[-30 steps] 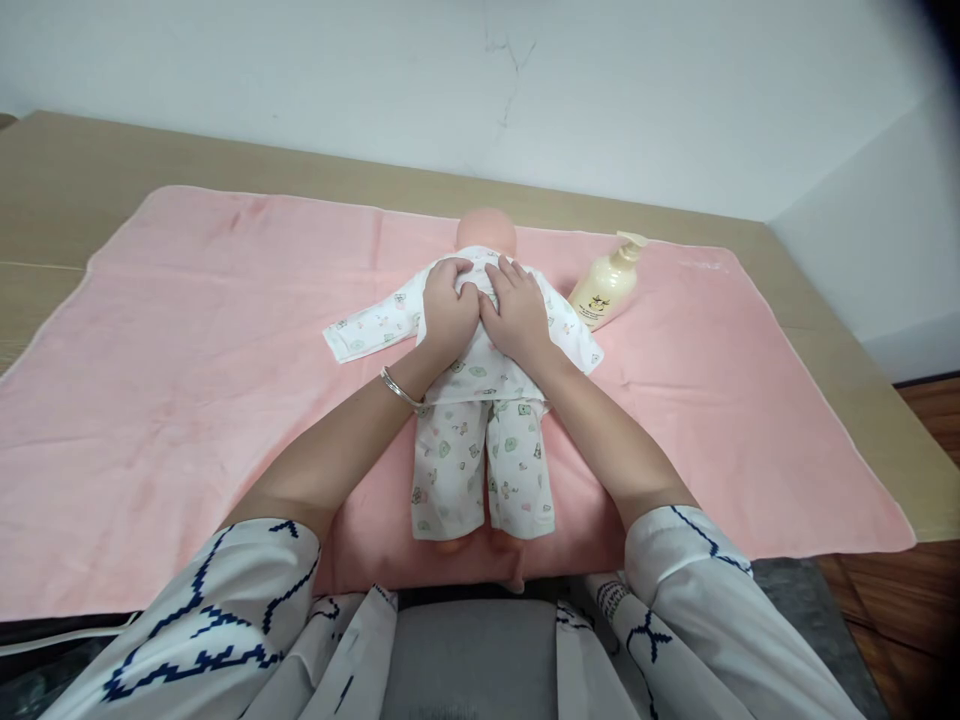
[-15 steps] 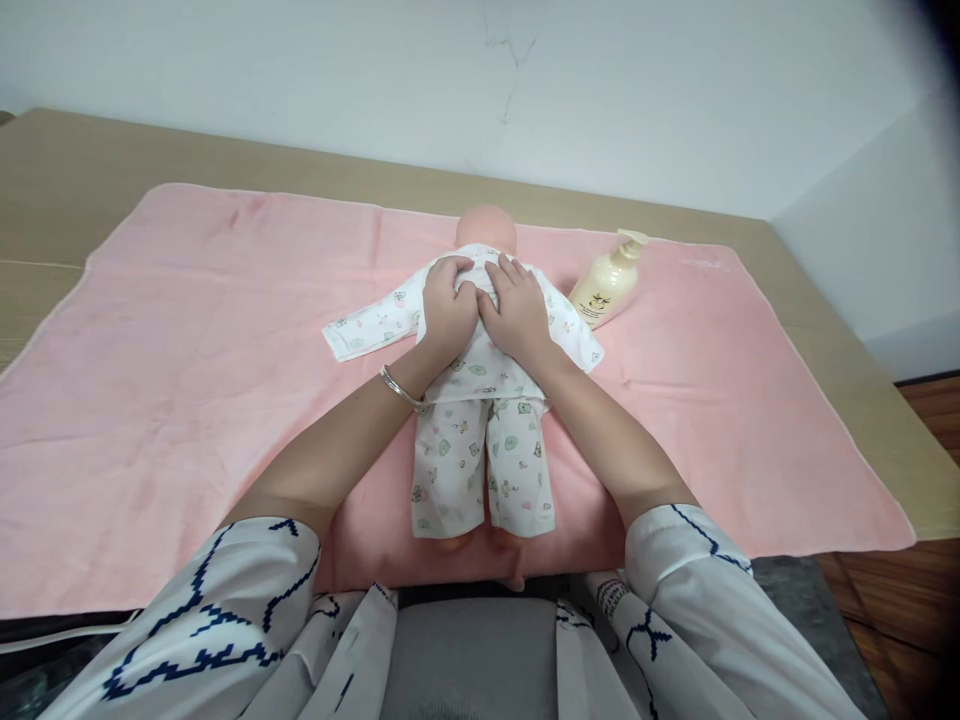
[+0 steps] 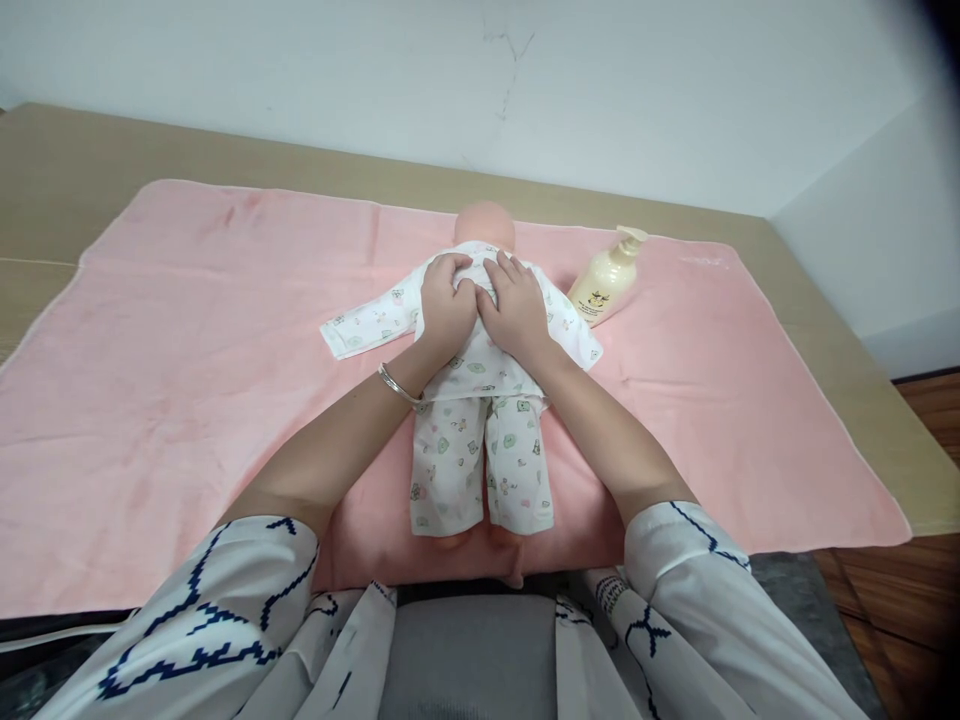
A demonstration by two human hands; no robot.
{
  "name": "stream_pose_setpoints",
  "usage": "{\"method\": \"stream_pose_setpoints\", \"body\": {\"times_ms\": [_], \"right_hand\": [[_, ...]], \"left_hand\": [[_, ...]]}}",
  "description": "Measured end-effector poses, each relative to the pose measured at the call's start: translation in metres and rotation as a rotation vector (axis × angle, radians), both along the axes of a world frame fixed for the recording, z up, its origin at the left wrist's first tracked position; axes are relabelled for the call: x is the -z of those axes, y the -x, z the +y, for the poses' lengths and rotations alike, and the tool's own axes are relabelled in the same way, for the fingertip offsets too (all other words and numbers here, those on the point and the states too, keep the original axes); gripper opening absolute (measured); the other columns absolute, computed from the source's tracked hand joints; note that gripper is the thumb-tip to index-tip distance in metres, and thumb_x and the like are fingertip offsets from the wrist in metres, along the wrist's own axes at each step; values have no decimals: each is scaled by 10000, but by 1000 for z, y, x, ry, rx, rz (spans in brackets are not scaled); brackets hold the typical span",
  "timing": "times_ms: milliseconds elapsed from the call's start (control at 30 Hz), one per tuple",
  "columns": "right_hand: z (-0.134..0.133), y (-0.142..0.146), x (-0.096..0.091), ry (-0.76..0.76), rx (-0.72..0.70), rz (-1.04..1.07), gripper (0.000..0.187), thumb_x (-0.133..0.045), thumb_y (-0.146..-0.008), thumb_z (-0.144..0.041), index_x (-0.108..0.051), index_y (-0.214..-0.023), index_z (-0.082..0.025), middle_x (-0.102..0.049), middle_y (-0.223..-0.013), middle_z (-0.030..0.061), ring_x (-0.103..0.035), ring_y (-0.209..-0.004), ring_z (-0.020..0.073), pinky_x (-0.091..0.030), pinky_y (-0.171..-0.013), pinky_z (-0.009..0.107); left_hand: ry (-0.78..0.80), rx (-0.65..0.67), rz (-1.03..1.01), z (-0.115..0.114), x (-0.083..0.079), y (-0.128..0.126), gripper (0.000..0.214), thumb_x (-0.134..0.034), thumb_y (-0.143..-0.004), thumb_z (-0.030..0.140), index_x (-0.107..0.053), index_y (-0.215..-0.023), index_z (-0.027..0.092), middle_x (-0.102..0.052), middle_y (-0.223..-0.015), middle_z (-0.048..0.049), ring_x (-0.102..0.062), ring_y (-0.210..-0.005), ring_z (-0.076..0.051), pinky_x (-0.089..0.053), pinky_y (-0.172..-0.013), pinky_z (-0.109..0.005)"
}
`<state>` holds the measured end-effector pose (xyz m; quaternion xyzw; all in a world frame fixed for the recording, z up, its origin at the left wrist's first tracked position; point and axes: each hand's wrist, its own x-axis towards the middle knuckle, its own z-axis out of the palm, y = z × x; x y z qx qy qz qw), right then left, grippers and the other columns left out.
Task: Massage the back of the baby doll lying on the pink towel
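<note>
While a person reaches forward with both bare arms, one doll (image 3: 480, 378) lies stretched out on a single pink cloth (image 3: 180, 400), its head pointing away from the person and its feet nearest. I count two hands on it, side by side on the upper part of its shirt: the left hand (image 3: 448, 308) and the right hand (image 3: 519, 310). On the right, the fingers (image 3: 505, 272) are extended and slightly parted, resting on the fabric and gripping nothing; on the left, thumb and forefinger stand apart over the shirt, while the rest are hidden, so I can't tell how far they bend. One silver-coloured bracelet (image 3: 398, 385) circles the left wrist, beside the doll's waist. One cream pump bottle (image 3: 606, 284) leans to the right of the doll, near its shoulder. Beneath the cloth is one wooden bench (image 3: 315, 165), showing beyond the doll's head. As for the doll itself, the head is round, smooth and pinkish; it wears a white long-sleeved shirt and white trousers, both printed with small green and pink motifs, two feet peeking from the hems.
</note>
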<state>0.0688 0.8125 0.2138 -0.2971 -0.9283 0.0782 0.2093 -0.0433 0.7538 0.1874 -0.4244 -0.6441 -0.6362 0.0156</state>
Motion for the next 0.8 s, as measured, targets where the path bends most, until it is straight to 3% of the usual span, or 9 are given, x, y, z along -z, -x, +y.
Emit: {"method": "stream_pose_setpoints", "body": {"times_ms": [533, 667, 800], "right_hand": [[-1, 0, 1, -5, -10, 7, 510, -319, -1039, -368, -454, -1455, -107, -375, -1548, 144, -303, -1447, 311, -221, -1205, 515], [6, -1, 0, 33, -31, -1, 532, -313, -1031, -389, -432, -1474, -118, -341, -1570, 141, -269, -1466, 321, -201, -1204, 541], [19, -4, -4, 71, -71, -56, 546, -339, -1037, -412, -407, -1500, -132, -315, -1586, 129, -264, -1476, 303, -179, -1220, 514]], "left_hand": [[-1, -5, 37, -1, 0, -1, 290, -470, -707, 74, -598, -916, 230, -664, -1008, -39, -608, -1011, -220, -489, -964, -384], [107, -40, 112, -2, -2, -1, 318, -426, -752, 93, -611, -984, 208, -665, -1058, -60, -604, -1054, -210, -486, -990, -360], [353, -44, 254, -1, -6, 3, 388, -424, -833, 151, -625, -1165, 139, -639, -1247, -121, -542, -1244, -245, -386, -1133, -386]]}}
